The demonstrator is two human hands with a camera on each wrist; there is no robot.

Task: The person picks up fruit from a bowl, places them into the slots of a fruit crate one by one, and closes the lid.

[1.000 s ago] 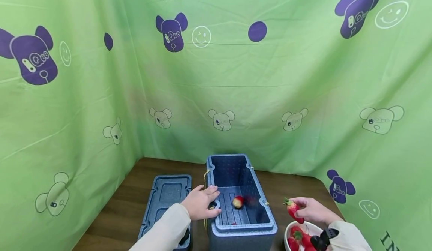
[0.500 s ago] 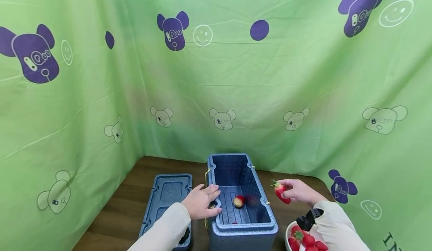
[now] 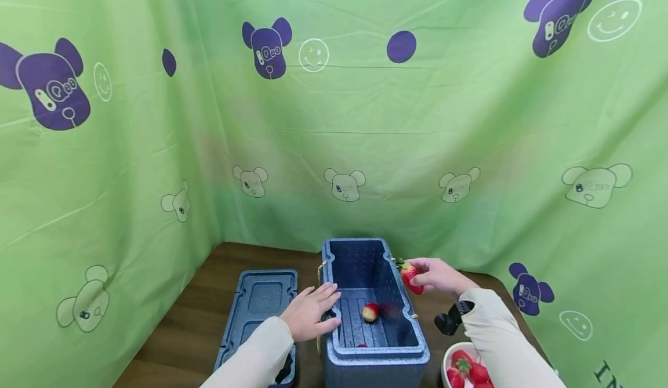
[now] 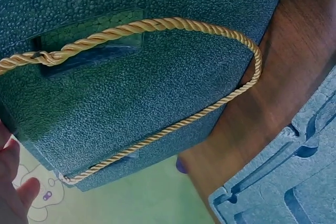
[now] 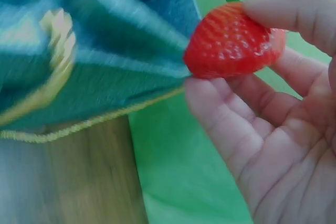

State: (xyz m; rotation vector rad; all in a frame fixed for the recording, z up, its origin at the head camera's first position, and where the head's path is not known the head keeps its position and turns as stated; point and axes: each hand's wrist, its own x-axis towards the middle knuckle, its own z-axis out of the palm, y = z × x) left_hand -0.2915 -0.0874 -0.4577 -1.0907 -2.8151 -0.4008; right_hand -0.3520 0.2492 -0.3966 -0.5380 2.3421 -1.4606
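Note:
A deep blue foam box stands lidless on the table. One strawberry lies on its floor, and a bit of red shows near the front wall. On the box's left rim rests my left hand, fingers fairly straight; only its fingertips show in the left wrist view. My right hand pinches a red strawberry with green leaves between thumb and fingers, at the box's right rim. Up close in the right wrist view, that strawberry is beside the box edge.
Left of the box lies its blue lid. A white bowl with several strawberries stands at the front right, partly behind the right sleeve. A gold rope handle hangs on the box's side. Green printed cloth surrounds the brown table.
My right hand has carried the strawberry up from above the bowl, leftward and away, to the box's right rim. The left hand stays on the left rim.

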